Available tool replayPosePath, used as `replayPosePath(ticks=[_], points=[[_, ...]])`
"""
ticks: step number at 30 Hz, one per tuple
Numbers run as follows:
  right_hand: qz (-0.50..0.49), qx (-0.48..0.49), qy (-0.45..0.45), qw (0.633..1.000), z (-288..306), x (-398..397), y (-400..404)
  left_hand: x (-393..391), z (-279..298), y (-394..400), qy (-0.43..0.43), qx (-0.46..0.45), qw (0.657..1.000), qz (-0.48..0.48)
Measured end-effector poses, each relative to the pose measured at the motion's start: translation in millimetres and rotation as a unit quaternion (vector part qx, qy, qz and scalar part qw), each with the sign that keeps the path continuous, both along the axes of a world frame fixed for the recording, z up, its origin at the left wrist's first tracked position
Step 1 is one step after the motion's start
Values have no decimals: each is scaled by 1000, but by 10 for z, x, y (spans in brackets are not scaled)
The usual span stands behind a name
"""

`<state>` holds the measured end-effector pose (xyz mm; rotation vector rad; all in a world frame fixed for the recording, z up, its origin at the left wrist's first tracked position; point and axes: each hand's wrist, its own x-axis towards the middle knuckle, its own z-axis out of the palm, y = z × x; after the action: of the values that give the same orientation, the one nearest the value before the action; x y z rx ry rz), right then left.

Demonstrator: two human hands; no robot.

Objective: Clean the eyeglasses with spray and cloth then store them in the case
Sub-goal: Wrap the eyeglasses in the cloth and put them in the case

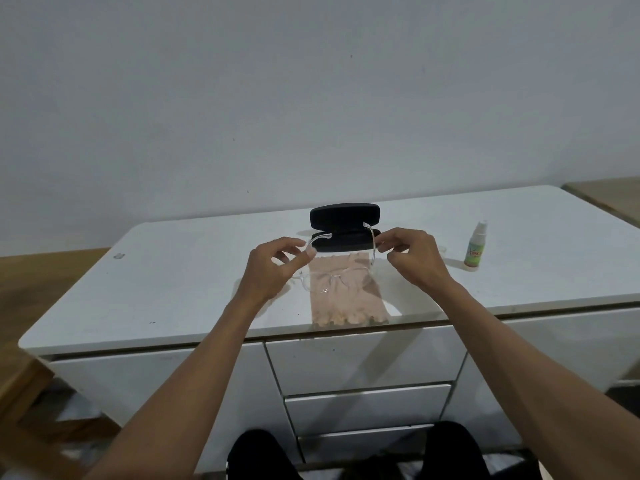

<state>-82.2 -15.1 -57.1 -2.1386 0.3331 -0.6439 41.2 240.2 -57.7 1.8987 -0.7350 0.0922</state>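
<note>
Clear-framed eyeglasses [332, 277] hang in the air above a beige cloth [346, 299], temples unfolded and pointing away from me. My left hand [273, 268] pinches the left temple and my right hand [415, 258] pinches the right temple. Just behind the glasses a black case [344, 220] stands open on the white cabinet top [173, 289], its lid up. The temple tips overlap the case in the view. A small spray bottle [475, 247] with a green label stands upright to the right.
The cloth lies flat at the cabinet's front edge, its fringe at the rim. White drawers [363, 362] are below the top. A small clear cap [443, 251] sits beside the bottle. Wooden floor shows at left, a wall behind.
</note>
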Motion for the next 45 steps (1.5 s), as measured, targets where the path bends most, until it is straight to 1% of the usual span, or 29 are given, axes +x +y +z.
replayPosePath(ticks=[2, 4, 7, 9, 15, 18, 20, 23, 25, 26, 29, 30, 32, 34, 37, 42, 45], points=[[-10, 9, 8, 1000, -19, 46, -47, 26, 2, -7, 13, 1, 1000, 13], [-10, 21, 21, 1000, -45, 121, -97, 104, -16, -38, 54, 15, 998, 35], [2, 13, 49, 999, -73, 242, -165, 234, -17, -103, 103, 11, 993, 59], [15, -3, 73, 997, -74, 334, -188, 322, -25, -124, 94, 33, 993, 61], [63, -75, 161, 982, -33, 597, -240, 567, -46, -229, 83, 156, 984, 13], [73, -115, 186, 973, -48, 671, -254, 595, -20, -334, 68, 219, 973, 3], [78, -128, 192, 970, -70, 703, -266, 603, -19, -384, 61, 235, 970, -7], [81, -122, 202, 968, -80, 716, -281, 621, -21, -419, 74, 226, 971, -18], [84, -97, 203, 971, -49, 699, -288, 620, 0, -416, 92, 217, 971, -28], [86, -68, 197, 974, -25, 684, -290, 618, 19, -408, 105, 206, 972, -40], [97, 65, 182, 976, 48, 607, -291, 601, 94, -351, 165, 145, 972, -80], [103, 95, 180, 974, 61, 578, -296, 586, 122, -327, 182, 130, 971, -84], [117, 123, 176, 970, 72, 525, -303, 550, 170, -279, 200, 116, 969, -91], [131, 140, 178, 965, 90, 471, -302, 507, 203, -229, 213, 110, 966, -98], [146, 148, 190, 959, 122, 415, -301, 445, 230, -171, 221, 126, 961, -105], [167, 116, 222, 954, 200, 317, -214, 341, 287, -97, 203, 158, 960, -107], [177, 91, 235, 951, 231, 275, -180, 279, 302, -74, 200, 158, 961, -109]])
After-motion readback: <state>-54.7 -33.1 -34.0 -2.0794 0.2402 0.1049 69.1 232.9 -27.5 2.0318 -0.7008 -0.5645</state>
